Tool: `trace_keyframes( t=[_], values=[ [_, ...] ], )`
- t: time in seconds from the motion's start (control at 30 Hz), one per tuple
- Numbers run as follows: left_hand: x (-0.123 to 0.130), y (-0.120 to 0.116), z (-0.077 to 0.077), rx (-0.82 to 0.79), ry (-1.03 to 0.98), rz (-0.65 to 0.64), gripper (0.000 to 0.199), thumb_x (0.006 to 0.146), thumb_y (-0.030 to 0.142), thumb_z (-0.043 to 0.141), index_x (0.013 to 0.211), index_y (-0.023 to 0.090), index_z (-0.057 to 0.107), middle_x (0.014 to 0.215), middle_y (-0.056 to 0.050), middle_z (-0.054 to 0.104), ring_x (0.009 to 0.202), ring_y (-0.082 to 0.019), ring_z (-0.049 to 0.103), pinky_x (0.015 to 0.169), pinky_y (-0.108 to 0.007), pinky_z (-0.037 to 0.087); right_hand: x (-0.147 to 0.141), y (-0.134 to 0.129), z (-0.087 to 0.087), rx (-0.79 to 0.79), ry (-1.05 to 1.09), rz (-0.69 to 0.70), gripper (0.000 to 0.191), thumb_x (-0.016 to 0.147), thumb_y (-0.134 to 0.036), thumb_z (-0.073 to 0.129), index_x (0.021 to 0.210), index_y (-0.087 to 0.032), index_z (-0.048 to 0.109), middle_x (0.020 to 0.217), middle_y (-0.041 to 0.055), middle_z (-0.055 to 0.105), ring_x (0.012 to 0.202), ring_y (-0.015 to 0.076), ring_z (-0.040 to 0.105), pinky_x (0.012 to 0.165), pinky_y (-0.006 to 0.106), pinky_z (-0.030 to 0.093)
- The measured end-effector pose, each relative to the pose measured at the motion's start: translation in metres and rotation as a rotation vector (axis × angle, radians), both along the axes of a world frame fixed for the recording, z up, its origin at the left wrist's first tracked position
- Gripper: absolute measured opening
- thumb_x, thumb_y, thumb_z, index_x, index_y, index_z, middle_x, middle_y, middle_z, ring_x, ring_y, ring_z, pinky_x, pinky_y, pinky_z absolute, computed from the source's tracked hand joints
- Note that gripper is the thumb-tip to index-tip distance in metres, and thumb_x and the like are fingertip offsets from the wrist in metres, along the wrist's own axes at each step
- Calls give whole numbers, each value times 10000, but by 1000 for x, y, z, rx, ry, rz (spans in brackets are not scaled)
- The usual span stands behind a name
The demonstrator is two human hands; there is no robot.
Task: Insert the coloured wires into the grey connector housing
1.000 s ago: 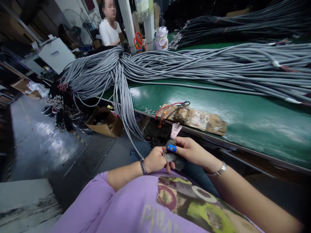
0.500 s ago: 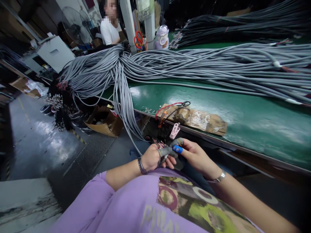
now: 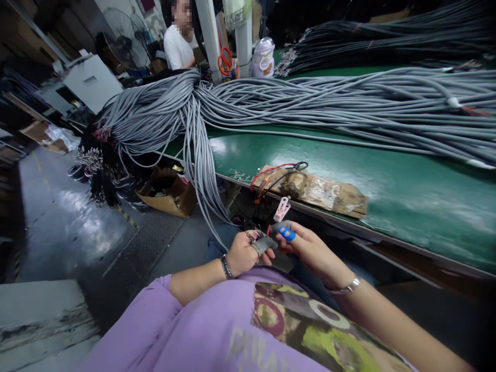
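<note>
Low in front of my body, my left hand (image 3: 245, 252) is closed around the end of a grey cable, with thin coloured wires (image 3: 256, 233) poking out above its covered thumb. Close on its right, my right hand (image 3: 306, 244) pinches toward those wires, and a short red wire (image 3: 268, 231) shows between the two hands. Blue and grey coverings wrap some of my fingertips. The hanging grey cables (image 3: 201, 160) run down from the table to my left hand. A pink clip (image 3: 282, 208) sits just above my right hand, at the table edge.
A long bundle of grey cables (image 3: 310, 103) lies across the green table (image 3: 240, 147). A taped wooden board (image 3: 329, 195) with leads rests near the edge. Under the table stands a cardboard box (image 3: 174, 199). Behind are a purple-lidded jar (image 3: 263, 58) and a person in white (image 3: 178, 46).
My hands have drawn slightly apart, and a red wire now shows between them. The whole view has shifted slightly.
</note>
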State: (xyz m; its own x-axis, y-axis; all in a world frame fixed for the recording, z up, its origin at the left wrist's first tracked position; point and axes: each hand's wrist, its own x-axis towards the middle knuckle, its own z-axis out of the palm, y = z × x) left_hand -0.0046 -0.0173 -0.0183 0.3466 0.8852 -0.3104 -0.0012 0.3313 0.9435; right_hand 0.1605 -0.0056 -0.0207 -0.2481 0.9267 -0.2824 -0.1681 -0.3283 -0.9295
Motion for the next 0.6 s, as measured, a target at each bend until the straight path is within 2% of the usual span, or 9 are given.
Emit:
trace_keyframes(
  t=[0.1, 0.23, 0.33, 0.47, 0.6],
  values=[
    [1, -2, -2, 55, 59, -14, 369, 725, 491, 658, 683, 134, 575, 585, -26, 620, 440, -96, 568, 422, -180, 386, -1, 0, 10, 84, -182, 92, 413, 665, -567, 732, 747, -184, 602, 603, -3, 595, 543, 120, 480, 505, 251, 381],
    [1, -4, -1, 114, 127, -32, 350, 752, 471, 643, 661, 138, 585, 546, -17, 597, 459, -99, 565, 477, -200, 427, -1, 0, 13, 136, -232, 158, 361, 715, -533, 687, 722, -188, 581, 596, 2, 605, 524, 120, 469, 492, 251, 362],
    [0, -3, 1, 70, 101, -7, 403, 765, 523, 612, 664, 134, 585, 546, -29, 606, 446, -101, 562, 438, -193, 383, -1, 0, 8, 150, -228, 117, 331, 732, -503, 668, 714, -182, 589, 599, -3, 587, 527, 113, 447, 500, 249, 359],
    [0, 0, -2, 19, 2, 41, 479, 749, 604, 593, 719, 126, 576, 652, -72, 665, 471, -122, 604, 390, -191, 338, -6, -2, 6, 119, -167, 7, 294, 702, -461, 684, 690, -185, 585, 582, -24, 537, 517, 103, 421, 508, 250, 355],
    [0, -1, -1, -31, -12, -65, 487, 703, 608, 645, 728, 128, 566, 603, -53, 645, 445, -124, 594, 380, -196, 347, -15, -3, 17, 102, -110, 13, 296, 713, -473, 672, 673, -203, 558, 531, -34, 515, 467, 102, 414, 483, 252, 322]
  ],
)
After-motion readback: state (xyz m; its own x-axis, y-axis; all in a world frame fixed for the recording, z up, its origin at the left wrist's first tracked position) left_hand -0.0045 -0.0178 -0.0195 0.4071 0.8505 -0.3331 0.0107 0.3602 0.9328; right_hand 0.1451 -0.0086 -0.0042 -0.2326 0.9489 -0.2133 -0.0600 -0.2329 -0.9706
